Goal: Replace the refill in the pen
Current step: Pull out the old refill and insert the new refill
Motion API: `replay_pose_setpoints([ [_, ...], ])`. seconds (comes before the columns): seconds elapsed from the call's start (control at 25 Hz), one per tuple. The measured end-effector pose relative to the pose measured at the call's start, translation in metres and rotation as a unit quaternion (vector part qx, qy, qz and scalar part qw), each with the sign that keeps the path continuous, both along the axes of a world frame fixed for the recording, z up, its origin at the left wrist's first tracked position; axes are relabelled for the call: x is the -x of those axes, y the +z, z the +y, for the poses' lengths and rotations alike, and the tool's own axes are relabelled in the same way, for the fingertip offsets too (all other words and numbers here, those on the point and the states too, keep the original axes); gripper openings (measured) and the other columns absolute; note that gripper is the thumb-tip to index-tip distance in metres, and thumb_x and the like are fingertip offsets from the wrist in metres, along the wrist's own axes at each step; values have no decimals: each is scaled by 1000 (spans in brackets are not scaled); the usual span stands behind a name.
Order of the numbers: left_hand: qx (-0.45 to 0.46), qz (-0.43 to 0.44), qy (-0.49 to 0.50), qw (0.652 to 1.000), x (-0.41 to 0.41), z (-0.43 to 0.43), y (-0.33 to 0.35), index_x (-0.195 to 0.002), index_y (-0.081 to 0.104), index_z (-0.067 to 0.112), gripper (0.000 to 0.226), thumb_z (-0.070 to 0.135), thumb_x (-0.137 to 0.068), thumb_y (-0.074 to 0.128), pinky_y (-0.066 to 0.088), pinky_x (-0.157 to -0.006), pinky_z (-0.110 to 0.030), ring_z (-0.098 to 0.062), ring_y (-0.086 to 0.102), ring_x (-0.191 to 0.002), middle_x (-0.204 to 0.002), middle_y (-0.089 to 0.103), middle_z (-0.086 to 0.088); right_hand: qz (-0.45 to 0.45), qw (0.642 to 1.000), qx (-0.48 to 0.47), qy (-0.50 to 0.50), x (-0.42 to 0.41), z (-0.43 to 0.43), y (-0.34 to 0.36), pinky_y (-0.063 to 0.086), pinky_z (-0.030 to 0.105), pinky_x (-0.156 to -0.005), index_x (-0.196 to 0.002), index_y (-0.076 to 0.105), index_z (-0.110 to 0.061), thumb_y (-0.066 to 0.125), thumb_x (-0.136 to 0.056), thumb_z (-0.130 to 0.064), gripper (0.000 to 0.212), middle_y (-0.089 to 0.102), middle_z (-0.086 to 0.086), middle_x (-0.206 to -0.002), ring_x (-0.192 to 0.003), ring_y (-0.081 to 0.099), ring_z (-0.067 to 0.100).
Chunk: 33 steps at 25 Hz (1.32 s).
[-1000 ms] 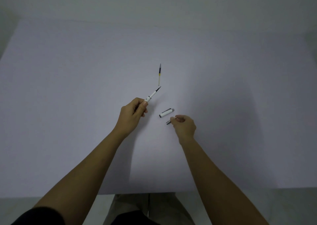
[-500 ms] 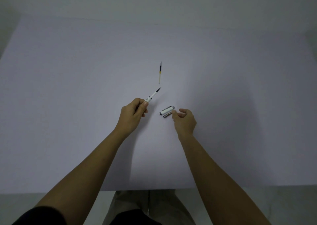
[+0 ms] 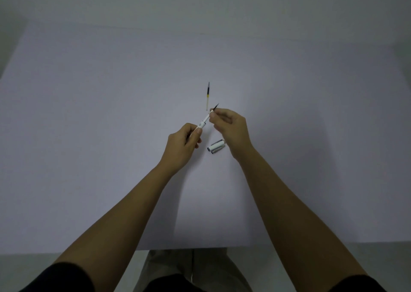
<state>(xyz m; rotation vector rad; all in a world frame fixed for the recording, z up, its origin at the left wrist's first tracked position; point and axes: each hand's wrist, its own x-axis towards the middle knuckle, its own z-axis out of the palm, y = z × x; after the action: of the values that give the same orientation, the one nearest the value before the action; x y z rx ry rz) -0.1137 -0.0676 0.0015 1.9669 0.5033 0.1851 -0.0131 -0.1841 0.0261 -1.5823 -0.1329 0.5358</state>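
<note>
My left hand (image 3: 181, 146) grips a white pen barrel (image 3: 203, 123) that points up and to the right. A dark refill (image 3: 215, 107) sticks out of the barrel's upper end. My right hand (image 3: 231, 124) pinches that exposed refill between thumb and forefinger, just past the barrel's mouth. A second refill (image 3: 207, 95), dark at its far half and pale at its near half, lies loose on the table just beyond both hands. A white pen cap (image 3: 216, 146) and a small grey pen tip piece (image 3: 216, 151) lie side by side on the table, below my right hand.
The work surface is a pale lilac table (image 3: 89, 113) with its near edge at the bottom of the view and a plain wall behind it. My lap shows below the edge.
My right hand has let go of the grey tip piece next to the cap, risen up and left, and pinched the refill that sticks out of the barrel. My left hand has stayed put.
</note>
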Motion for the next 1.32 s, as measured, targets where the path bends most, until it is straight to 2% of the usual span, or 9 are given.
replay_pose_setpoints([
  [0.12, -4, 25, -4, 1000, 5, -1, -4, -92, 60, 19, 18, 31, -95, 47, 49, -61, -13, 2, 63, -66, -78, 68, 6, 33, 998, -20, -43, -18, 4, 2, 52, 11, -64, -90, 64, -20, 61, -87, -17, 5, 70, -6, -86, -76, 67, 0],
  [0.2, -4, 47, -1, 999, 8, -2, -6, -91, 61, 19, 19, 33, -94, 48, 51, -63, -22, -6, 67, -72, -82, 70, 3, 37, 995, -24, -88, -32, 6, 3, 51, 14, -65, -88, 64, -20, 62, -86, -16, 4, 70, -4, -83, -76, 66, 4],
  [0.28, -15, 57, 10, 998, 8, -2, -7, -90, 62, 16, 23, 34, -94, 49, 51, -63, -33, -22, 66, -74, -82, 72, -6, 16, 994, 6, -109, -45, 4, -2, 51, 19, -69, -91, 66, -15, 63, -85, -17, 6, 69, 0, -82, -75, 65, 6],
  [0.36, -36, 44, 32, 998, 2, 1, -6, -87, 65, 11, 27, 33, -93, 50, 46, -60, -31, -30, 62, -72, -78, 69, -14, -16, 992, 67, -101, -54, 4, -13, 53, 25, -73, -96, 67, -9, 66, -83, -18, 16, 70, 6, -83, -72, 65, 8],
  [0.44, -62, 32, 52, 996, -12, 8, -6, -80, 65, 5, 33, 31, -93, 51, 38, -57, -27, -30, 57, -67, -73, 66, -18, -44, 986, 136, -86, -62, 10, -28, 56, 31, -78, -96, 68, -7, 69, -80, -18, 19, 72, 13, -86, -72, 67, 13],
  [0.52, -73, 33, 59, 995, -25, 15, -5, -73, 61, -2, 40, 31, -93, 51, 34, -55, -28, -24, 47, -58, -68, 61, -25, -67, 977, 194, -64, -70, 17, -40, 56, 35, -83, -96, 69, -7, 70, -79, -19, 20, 73, 14, -89, -79, 69, 21],
  [0.72, -57, 46, 69, 995, -50, 28, -10, -69, 58, -5, 45, 33, -92, 51, 35, -55, -28, -17, 43, -55, -67, 60, -28, -107, 951, 290, -22, -92, 37, -62, 52, 28, -79, -95, 69, -2, 68, -81, -18, 21, 73, 18, -93, -86, 68, 27],
  [0.88, -51, 46, 72, 995, -66, 33, -17, -69, 57, -6, 46, 33, -92, 50, 36, -56, -29, -19, 43, -54, -66, 58, -30, -142, 936, 320, -46, -110, 51, -66, 45, 24, -73, -92, 67, -1, 67, -83, -17, 19, 71, 17, -93, -87, 66, 27],
  [1.32, -46, 52, 74, 995, -81, 39, -14, -67, 56, -5, 46, 33, -93, 51, 35, -56, -29, -19, 43, -53, -63, 58, -29, -161, 928, 334, -50, -117, 60, -57, 45, 25, -71, -92, 66, -1, 62, -87, -18, 18, 71, 17, -92, -85, 65, 26],
])
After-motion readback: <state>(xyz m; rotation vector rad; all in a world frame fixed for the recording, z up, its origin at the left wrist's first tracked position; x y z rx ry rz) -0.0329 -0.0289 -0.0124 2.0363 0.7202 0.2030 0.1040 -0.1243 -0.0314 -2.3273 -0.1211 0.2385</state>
